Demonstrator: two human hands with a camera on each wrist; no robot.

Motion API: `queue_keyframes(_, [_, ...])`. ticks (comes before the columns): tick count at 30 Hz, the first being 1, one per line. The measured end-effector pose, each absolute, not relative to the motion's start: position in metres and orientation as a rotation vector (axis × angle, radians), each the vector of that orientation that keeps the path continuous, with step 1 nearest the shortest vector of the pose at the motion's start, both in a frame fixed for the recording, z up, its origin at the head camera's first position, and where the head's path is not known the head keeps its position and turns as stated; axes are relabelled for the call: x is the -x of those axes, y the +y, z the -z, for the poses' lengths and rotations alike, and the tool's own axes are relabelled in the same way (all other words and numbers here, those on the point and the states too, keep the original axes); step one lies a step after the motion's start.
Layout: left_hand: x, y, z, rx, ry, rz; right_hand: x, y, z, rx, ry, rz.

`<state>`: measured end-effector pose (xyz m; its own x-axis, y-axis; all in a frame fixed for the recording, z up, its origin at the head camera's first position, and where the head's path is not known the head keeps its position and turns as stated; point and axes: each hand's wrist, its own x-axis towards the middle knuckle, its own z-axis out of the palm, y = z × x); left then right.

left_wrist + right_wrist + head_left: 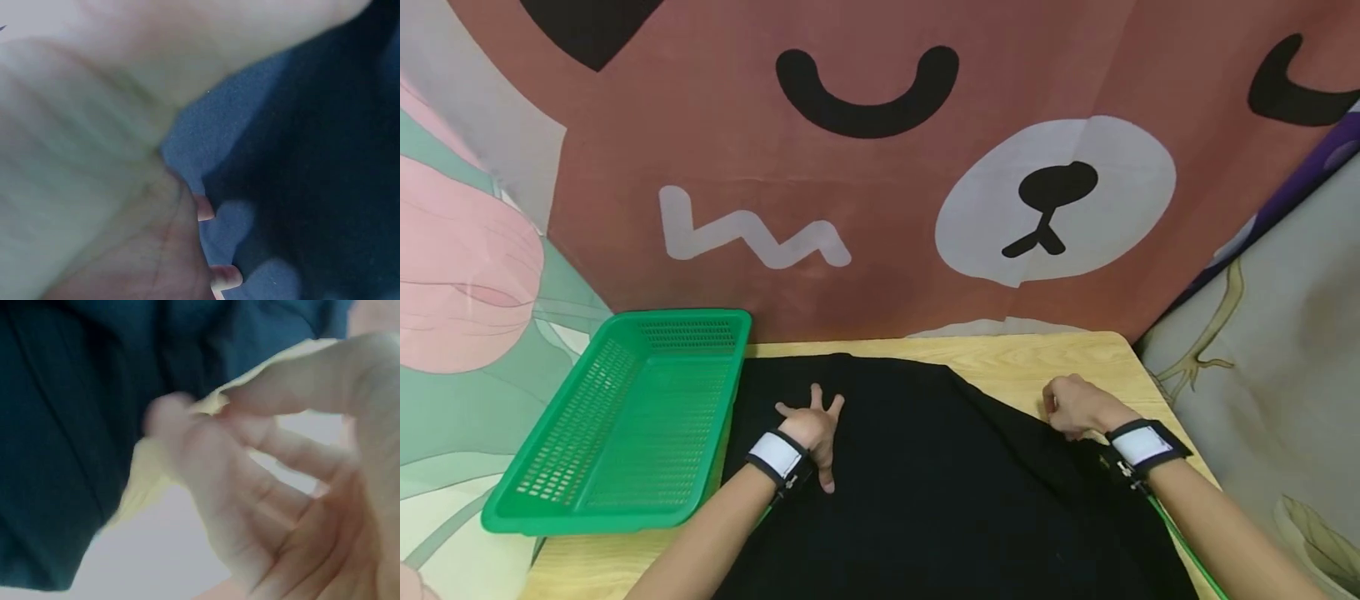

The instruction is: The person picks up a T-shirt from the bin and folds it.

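Holding my left hand [809, 429] splayed over black cloth [917, 475]; right hand [1084, 405] curled at its edge, can't tell if pinching. Likely soft, light; best gripped along edge beside right hand.

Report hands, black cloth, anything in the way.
Left hand spread over black cloth. Right hand at its upper-right edge, grip unclear. Cloth laid out, creased right. Green basket to its left, clear of both hands.

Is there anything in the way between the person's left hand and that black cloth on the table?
Nothing visible is: the left hand is spread directly over the black cloth, with no object between them. The green plastic basket stands to the cloth's left, out of the way.
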<state>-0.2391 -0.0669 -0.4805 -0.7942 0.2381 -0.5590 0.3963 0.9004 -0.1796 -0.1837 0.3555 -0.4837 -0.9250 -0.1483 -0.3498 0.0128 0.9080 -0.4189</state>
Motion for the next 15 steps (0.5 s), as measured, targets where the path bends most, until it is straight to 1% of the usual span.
queue_keyframes(3, [0.243, -0.069, 0.485, -0.458, 2.52, 0.371, 0.177, 0.36, 0.479, -0.091, 2.55, 0.869])
queue_keyframes(7, [0.245, -0.065, 0.491, -0.466, 2.518, 0.367, 0.166, 0.359, 0.485, -0.319, 2.415, 1.226])
queue_keyframes(10, [0.25, -0.072, 0.497, -0.458, 2.524, 0.394, 0.172, 0.346, 0.491, -0.456, 2.365, 1.424])
queue_keyframes(12, [0.25, -0.073, 0.496, -0.452, 2.518, 0.415, 0.174, 0.338, 0.494, -0.498, 2.404, 1.434])
queue_keyframes(15, [0.249, -0.072, 0.495, -0.461, 2.511, 0.434, 0.174, 0.327, 0.497, -0.488, 2.614, 1.268])
